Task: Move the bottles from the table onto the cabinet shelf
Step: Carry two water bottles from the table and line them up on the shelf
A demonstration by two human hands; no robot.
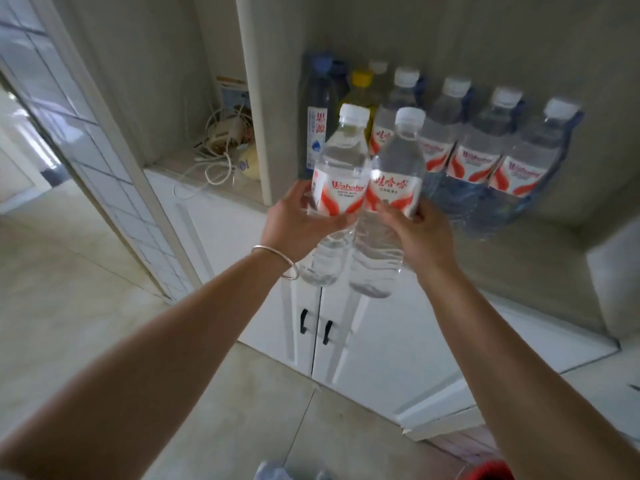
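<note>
Fingers of my left hand (298, 220) curl round one clear plastic water bottle with a white cap (341, 174); my right hand (415, 233) grips its twin (394, 188). Both touch, upright, before the cabinet shelf (540, 237), where similar red-labelled bottles (471, 157) stand.

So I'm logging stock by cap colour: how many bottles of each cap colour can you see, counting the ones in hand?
White cap: 7, namely the bottle in the left hand, the bottle in the right hand, and 5 on the cabinet shelf
Blue cap: 1
Yellow cap: 1
Total: 9
</note>
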